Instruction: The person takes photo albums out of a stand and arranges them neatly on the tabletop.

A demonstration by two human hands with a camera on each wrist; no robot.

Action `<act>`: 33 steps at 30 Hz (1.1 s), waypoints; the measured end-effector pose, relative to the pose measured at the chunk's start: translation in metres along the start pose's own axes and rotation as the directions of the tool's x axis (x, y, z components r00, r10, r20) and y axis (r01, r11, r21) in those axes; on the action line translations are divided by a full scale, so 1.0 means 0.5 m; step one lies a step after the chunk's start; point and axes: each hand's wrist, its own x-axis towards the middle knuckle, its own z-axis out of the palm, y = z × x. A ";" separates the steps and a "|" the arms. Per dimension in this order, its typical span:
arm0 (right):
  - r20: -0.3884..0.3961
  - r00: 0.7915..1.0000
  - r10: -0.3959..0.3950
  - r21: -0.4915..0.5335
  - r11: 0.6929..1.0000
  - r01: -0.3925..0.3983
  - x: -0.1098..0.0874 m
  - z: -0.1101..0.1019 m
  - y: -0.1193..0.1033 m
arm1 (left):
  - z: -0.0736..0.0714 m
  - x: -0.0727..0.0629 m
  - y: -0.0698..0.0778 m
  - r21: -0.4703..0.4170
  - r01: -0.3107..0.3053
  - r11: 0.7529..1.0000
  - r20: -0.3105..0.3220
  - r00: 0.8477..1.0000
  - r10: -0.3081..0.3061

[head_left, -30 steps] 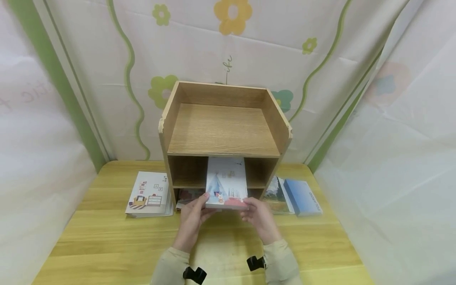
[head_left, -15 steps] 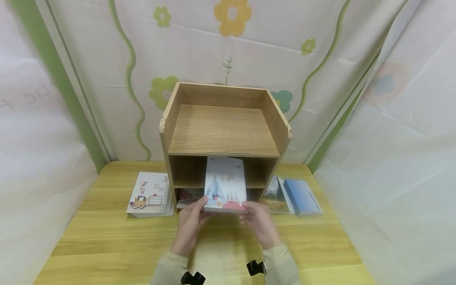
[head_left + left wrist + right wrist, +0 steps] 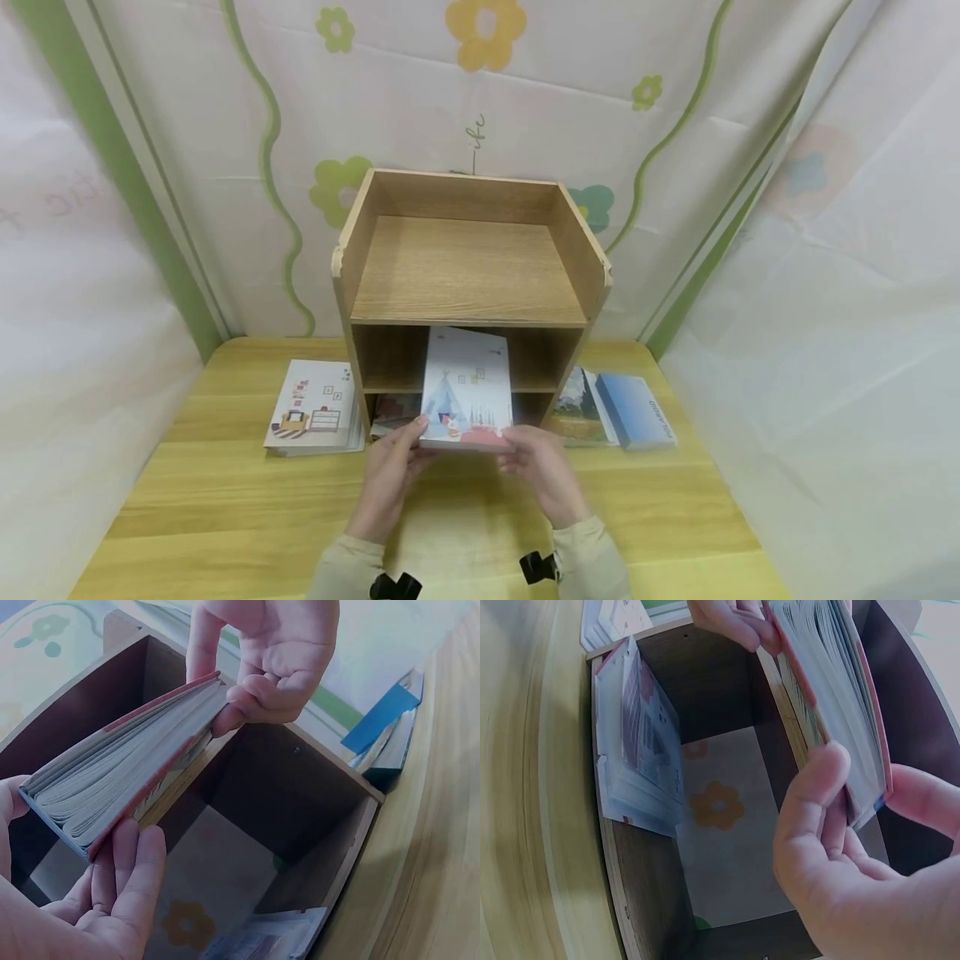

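Both hands grip a thick white book (image 3: 465,392) with a blue tent and a red strip on its cover. My left hand (image 3: 390,475) pinches its near left corner, thumb on top and fingers underneath. At the near right corner, my right hand (image 3: 543,471) holds it the same way. The book's far part lies inside the middle compartment of the wooden shelf (image 3: 465,271), and its near end sticks out past the front edge. Its page edges (image 3: 127,772) face the left wrist camera. Another book (image 3: 641,742) lies in the lower compartment, at the left in the head view.
Left of the shelf, a stack of white books (image 3: 315,408) lies on the wooden table (image 3: 225,517). To the right are a blue book (image 3: 636,412) and a book with a landscape cover (image 3: 581,412). A flowered curtain (image 3: 420,100) hangs behind the shelf.
The book has come a little out of the compartment, toward me and to the left, with its near end lower in the head view. Both hands keep hold of it.
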 end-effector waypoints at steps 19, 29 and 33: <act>0.031 0.999 0.022 -0.119 0.993 -0.018 -0.016 -0.012 0.017 | -0.021 -0.030 0.004 0.043 -0.011 0.999 -0.023 1.000 0.012; 0.005 1.000 0.018 -0.135 0.991 -0.017 -0.027 -0.003 0.022 | -0.037 -0.026 0.006 0.078 0.006 0.997 0.014 1.000 -0.007; 0.008 1.000 0.008 -0.149 0.989 -0.006 -0.030 0.005 0.021 | -0.042 -0.030 0.010 0.085 0.005 0.996 0.026 1.000 -0.007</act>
